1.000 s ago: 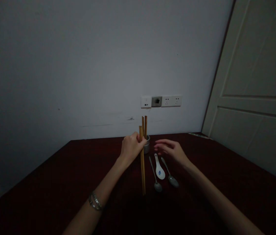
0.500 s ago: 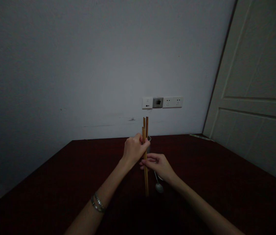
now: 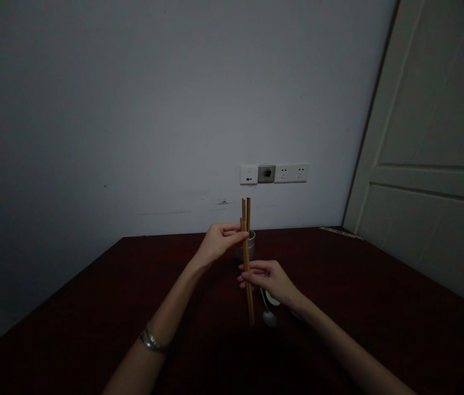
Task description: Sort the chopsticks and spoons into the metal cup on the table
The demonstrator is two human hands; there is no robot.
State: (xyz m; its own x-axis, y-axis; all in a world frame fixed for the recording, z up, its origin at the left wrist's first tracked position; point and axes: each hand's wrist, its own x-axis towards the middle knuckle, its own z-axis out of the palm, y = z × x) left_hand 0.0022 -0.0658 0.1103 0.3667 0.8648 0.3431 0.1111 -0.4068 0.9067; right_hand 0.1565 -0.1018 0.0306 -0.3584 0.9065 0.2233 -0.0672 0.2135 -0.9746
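Note:
Wooden chopsticks [image 3: 250,302] stand nearly upright, leaning slightly, between my hands. My left hand [image 3: 218,241] pinches them near their upper end with thumb and fingers. Lower down, my right hand [image 3: 271,278] grips the same chopsticks between thumb and fingers. Right behind them is a grey metal cup [image 3: 252,249], partly hidden by my left fingers and the chopsticks. More chopsticks [image 3: 249,211] rise from about the cup. A metal spoon [image 3: 269,318] lies on the table below my right hand, its handle partly covered. Beside it a pale rounded item [image 3: 272,299] shows partly under my wrist; its kind is unclear.
The dark red table [image 3: 153,274] runs back to a grey wall [image 3: 174,109]. White wall sockets [image 3: 292,173] sit above its far edge. A panelled door [image 3: 429,192] stands at the right. A flat strip [image 3: 340,232] lies at the far right corner.
My left hand has loosened from a closer wrap to a fingertip pinch and shifted slightly left, uncovering more of the cup. The lower ends of the chopsticks have swung a little right.

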